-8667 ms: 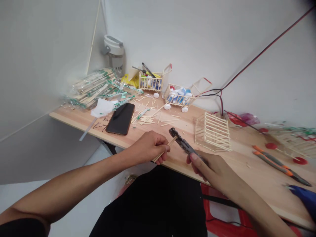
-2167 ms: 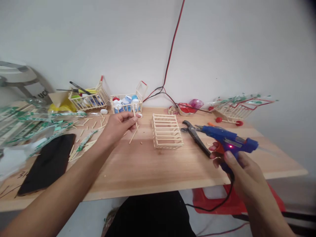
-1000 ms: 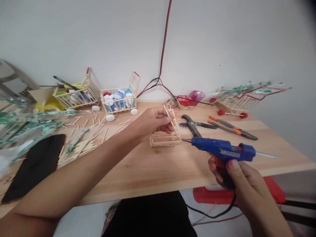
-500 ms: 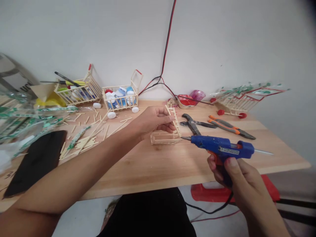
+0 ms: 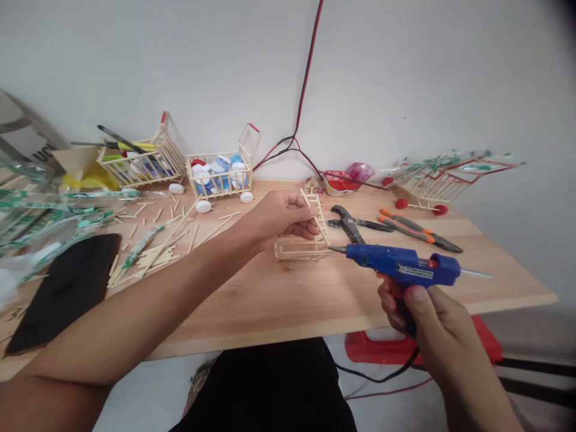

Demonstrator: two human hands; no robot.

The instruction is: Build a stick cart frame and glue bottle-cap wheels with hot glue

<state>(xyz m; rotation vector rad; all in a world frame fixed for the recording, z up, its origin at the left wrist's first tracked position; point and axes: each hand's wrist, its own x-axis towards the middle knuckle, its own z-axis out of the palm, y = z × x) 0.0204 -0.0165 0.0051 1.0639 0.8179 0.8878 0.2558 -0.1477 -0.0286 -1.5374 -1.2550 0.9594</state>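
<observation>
My left hand [image 5: 294, 216] pinches a ladder-like panel of thin wooden sticks [image 5: 320, 217], tilted over a small wooden-stick frame [image 5: 297, 251] on the table. Whether the panel's lower end touches that frame, I cannot tell. My right hand [image 5: 427, 312] is wrapped round the grip of a blue hot glue gun [image 5: 400, 264]. Its metal nozzle points left, right by the panel's lower end. A clear glue stick [image 5: 477, 274] juts from the back of the gun. The left fingers hide part of the panel.
Two stick carts [image 5: 220, 180] with white wheels hold bottle caps and tools at the back left. A red-wheeled cart [image 5: 432, 186] stands back right. Pliers [image 5: 348, 223] and orange-handled pliers [image 5: 418, 231] lie nearby. Cut sticks [image 5: 157, 258] and a black phone-like slab [image 5: 67, 288] are left.
The view has shifted very slightly. Both hands keep their grip, and the nozzle stays beside the panel's lower end.
</observation>
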